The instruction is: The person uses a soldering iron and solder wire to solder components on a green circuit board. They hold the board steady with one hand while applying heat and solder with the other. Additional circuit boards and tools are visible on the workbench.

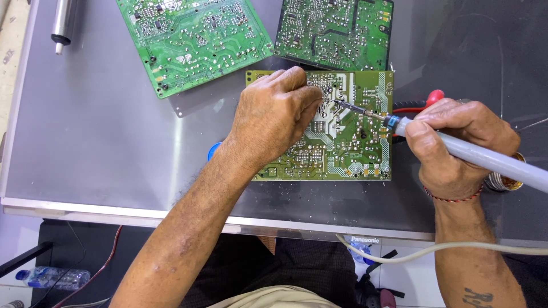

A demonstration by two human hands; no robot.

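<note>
Left hand [274,117] knuckles-up on green circuit board [342,128] at worktop [97,131] centre, fingertips curled (whatever they pinch is hidden). Right hand [456,142], 3 o'clock of board, fist closed round grey soldering iron [485,159]; tip on board, handle cut off by frame edge.

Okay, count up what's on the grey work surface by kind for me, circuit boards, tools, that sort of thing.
Green circuit boards: 3 (one under the left hand at, plus and)
Soldering iron: 1, in the right hand
Metal cylinder tool: 1
Total: 5
</note>
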